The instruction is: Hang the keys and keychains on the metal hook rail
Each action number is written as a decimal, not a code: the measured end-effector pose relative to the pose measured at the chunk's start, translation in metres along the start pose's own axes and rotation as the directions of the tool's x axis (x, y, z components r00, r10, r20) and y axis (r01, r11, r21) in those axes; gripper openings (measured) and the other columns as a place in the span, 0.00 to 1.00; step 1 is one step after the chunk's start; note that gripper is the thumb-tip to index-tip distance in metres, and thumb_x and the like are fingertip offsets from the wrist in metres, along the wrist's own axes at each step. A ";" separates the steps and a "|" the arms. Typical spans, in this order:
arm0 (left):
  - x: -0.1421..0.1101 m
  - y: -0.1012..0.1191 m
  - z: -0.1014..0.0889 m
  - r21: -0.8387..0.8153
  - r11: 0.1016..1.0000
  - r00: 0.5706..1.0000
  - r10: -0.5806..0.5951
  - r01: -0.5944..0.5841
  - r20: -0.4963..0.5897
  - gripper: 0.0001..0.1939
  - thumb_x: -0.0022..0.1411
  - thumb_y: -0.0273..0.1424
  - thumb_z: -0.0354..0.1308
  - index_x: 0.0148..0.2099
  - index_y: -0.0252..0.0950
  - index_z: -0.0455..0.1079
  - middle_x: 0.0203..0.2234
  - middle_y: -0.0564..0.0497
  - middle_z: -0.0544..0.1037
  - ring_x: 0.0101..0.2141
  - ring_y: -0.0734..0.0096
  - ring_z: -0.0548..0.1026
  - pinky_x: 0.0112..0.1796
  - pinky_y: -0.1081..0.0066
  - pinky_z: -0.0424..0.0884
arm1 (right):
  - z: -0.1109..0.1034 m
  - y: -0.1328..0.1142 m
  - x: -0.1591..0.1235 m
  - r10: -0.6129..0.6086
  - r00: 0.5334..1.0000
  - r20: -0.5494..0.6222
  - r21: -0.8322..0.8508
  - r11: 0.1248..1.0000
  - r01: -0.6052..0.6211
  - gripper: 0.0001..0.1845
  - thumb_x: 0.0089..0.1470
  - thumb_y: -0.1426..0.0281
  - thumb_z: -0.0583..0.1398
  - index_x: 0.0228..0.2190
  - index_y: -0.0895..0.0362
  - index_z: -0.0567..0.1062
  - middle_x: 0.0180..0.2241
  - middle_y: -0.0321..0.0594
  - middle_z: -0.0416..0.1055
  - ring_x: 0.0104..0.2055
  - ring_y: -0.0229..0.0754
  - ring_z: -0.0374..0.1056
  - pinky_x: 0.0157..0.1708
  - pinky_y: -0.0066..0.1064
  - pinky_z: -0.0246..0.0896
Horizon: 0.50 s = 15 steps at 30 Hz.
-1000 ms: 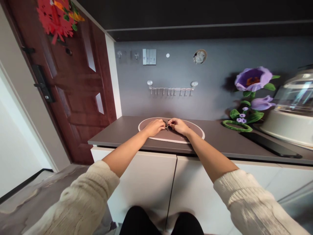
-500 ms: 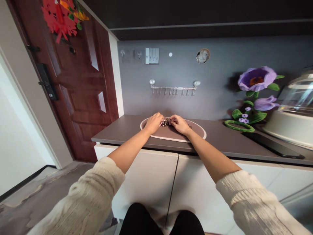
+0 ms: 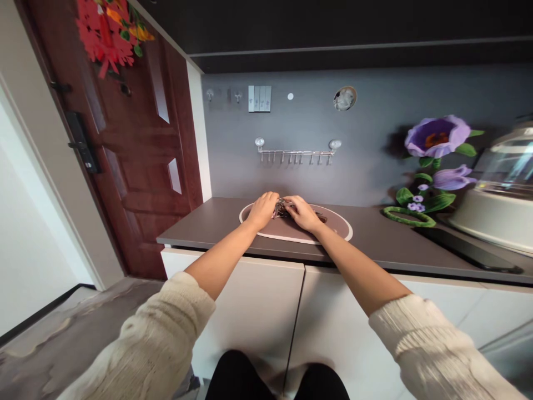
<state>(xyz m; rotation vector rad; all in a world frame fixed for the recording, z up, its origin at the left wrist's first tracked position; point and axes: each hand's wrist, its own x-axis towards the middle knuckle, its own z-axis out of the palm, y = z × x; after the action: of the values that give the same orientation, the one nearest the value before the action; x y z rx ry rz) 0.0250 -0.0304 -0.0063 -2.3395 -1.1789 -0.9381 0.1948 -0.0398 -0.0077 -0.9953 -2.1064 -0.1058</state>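
A cluster of small shiny metal pieces, which look like keys (image 3: 280, 209), lies between my hands over an oval brown mat (image 3: 287, 232) with a pale rim. My left hand (image 3: 265, 208) is closed at the left side of the keys, its fingers bent around them. From the right, my right hand (image 3: 303, 213) reaches in with curled fingers pinching at the same cluster. Its fingertips are partly hidden, so the exact piece held cannot be made out. Another dark piece (image 3: 321, 217) shows on the mat just behind my right wrist.
A clear rail with several hooks (image 3: 296, 152) is fixed to the grey wall above the mat. To the right are a purple fabric flower (image 3: 437, 136), a black phone-like slab (image 3: 468, 250) and a white-based appliance (image 3: 495, 219). A dark red door (image 3: 141, 194) stands at left.
My right hand has shifted slightly left toward my left hand, and its fingers have moved over the keys. My left hand stays nearly in place. The view has tipped up a little.
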 end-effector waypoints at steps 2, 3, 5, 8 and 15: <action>0.000 0.001 -0.001 0.004 1.000 1.000 0.018 -0.017 -0.009 0.10 0.64 0.28 0.40 0.42 0.34 0.61 0.38 0.46 0.69 0.40 0.65 0.66 0.41 0.68 0.62 | 0.001 -0.001 0.001 -0.001 1.000 -0.025 -0.005 1.000 0.000 0.13 0.54 0.71 0.50 0.41 0.57 0.66 0.41 0.45 0.66 0.47 0.43 0.60 0.48 0.37 0.54; 0.000 0.001 -0.001 0.003 1.000 1.000 0.023 -0.023 -0.019 0.11 0.65 0.28 0.39 0.43 0.34 0.61 0.38 0.46 0.69 0.40 0.65 0.66 0.41 0.68 0.62 | 0.001 -0.001 0.002 -0.004 0.999 -0.040 -0.006 1.000 0.003 0.12 0.54 0.71 0.50 0.41 0.57 0.66 0.40 0.45 0.66 0.46 0.43 0.60 0.48 0.37 0.54; 0.000 0.002 -0.002 0.000 1.000 0.999 0.024 -0.024 -0.045 0.11 0.65 0.28 0.38 0.44 0.34 0.61 0.38 0.46 0.69 0.40 0.66 0.66 0.41 0.68 0.62 | 0.000 -0.003 0.002 -0.013 0.998 -0.066 -0.013 1.000 0.012 0.11 0.54 0.70 0.50 0.40 0.57 0.66 0.40 0.44 0.66 0.45 0.43 0.61 0.47 0.36 0.55; -0.001 0.002 -0.003 -0.008 1.000 0.996 0.024 -0.025 -0.081 0.12 0.65 0.27 0.38 0.44 0.34 0.61 0.38 0.45 0.68 0.40 0.66 0.66 0.40 0.68 0.62 | -0.003 -0.006 0.002 -0.011 0.995 -0.098 -0.048 0.999 0.006 0.09 0.55 0.68 0.50 0.37 0.56 0.67 0.37 0.44 0.66 0.43 0.42 0.61 0.45 0.34 0.55; 0.002 0.003 -0.006 -0.054 0.996 0.988 -0.071 0.064 -0.135 0.12 0.65 0.29 0.38 0.43 0.35 0.61 0.37 0.45 0.69 0.40 0.66 0.67 0.40 0.68 0.62 | -0.008 -0.017 0.001 0.009 0.992 -0.123 -0.214 0.976 -0.035 0.14 0.58 0.65 0.46 0.40 0.53 0.68 0.39 0.42 0.65 0.38 0.41 0.62 0.36 0.30 0.55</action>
<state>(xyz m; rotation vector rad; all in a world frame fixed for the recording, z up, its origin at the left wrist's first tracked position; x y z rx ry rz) 0.0257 -0.0351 -0.0006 -2.2451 -1.1986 -1.1444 0.1881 -0.0538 0.0022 -1.1103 -2.0014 -0.3818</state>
